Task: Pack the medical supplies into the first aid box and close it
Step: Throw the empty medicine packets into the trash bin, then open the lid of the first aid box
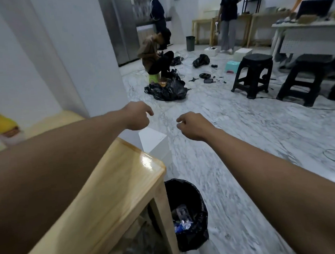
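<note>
Neither a first aid box nor any medical supplies are in view. Both my arms are stretched out forward over the floor. My left hand (138,115) hangs past the corner of a wooden table (115,187), fingers loosely curled, holding nothing. My right hand (191,125) is a little to its right at about the same height, fingers curled in, also holding nothing. A white box (156,145) stands on the floor just below and between the hands.
A black-lined trash bin (186,213) stands beside the table leg. A yellow bottle (1,127) sits at far left. Black stools (253,73) and a white desk (309,34) stand at right. One person crouches by black bags (168,88); another stands at the back.
</note>
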The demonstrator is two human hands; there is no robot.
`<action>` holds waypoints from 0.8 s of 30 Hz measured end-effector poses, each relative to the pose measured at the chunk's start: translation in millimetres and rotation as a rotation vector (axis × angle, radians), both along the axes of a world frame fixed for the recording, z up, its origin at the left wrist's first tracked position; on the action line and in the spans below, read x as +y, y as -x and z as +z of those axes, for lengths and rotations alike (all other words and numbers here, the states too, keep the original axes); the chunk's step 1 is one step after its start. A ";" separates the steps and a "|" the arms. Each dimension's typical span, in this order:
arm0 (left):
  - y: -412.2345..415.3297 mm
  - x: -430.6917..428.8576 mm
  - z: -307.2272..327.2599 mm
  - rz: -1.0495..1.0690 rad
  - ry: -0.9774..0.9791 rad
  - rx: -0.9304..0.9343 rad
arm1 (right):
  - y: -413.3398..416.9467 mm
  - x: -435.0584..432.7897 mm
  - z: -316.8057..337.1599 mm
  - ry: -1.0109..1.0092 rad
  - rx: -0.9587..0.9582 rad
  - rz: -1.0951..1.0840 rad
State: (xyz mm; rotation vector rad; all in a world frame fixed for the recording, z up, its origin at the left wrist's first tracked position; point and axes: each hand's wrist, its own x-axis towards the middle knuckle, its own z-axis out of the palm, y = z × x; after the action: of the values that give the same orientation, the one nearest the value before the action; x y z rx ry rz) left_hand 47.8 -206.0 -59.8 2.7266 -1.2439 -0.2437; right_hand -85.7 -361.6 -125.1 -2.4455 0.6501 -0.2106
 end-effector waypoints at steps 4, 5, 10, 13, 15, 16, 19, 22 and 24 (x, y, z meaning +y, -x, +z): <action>7.3 47.2 36.0 0.026 0.049 -0.136 | -1.4 33.0 51.0 0.108 -0.021 0.087; 10.6 61.3 46.7 0.039 0.060 -0.166 | -1.6 42.1 63.5 0.126 -0.026 0.107; 37.3 134.2 99.8 0.111 0.084 -0.307 | -2.3 88.3 120.3 0.223 -0.083 0.197; 52.7 178.6 128.7 0.167 0.133 -0.396 | -0.6 122.1 151.7 0.237 -0.137 0.230; 64.1 209.2 143.2 0.206 0.143 -0.444 | 1.0 147.3 170.8 0.245 -0.164 0.262; 70.1 225.3 148.1 0.226 0.144 -0.463 | 1.6 160.3 178.7 0.254 -0.177 0.285; 89.0 278.7 157.2 0.297 0.133 -0.503 | 0.9 203.4 196.3 0.297 -0.222 0.362; 108.1 334.3 162.5 0.397 0.130 -0.518 | -3.8 250.1 205.9 0.298 -0.255 0.444; 120.6 370.5 165.1 0.461 0.128 -0.534 | -6.3 283.5 210.8 0.290 -0.278 0.501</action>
State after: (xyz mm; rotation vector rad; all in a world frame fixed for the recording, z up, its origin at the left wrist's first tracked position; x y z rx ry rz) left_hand -72.8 164.5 105.3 2.9510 -0.6329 0.6224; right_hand -79.4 -78.2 85.7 -2.6906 -0.1288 -0.4544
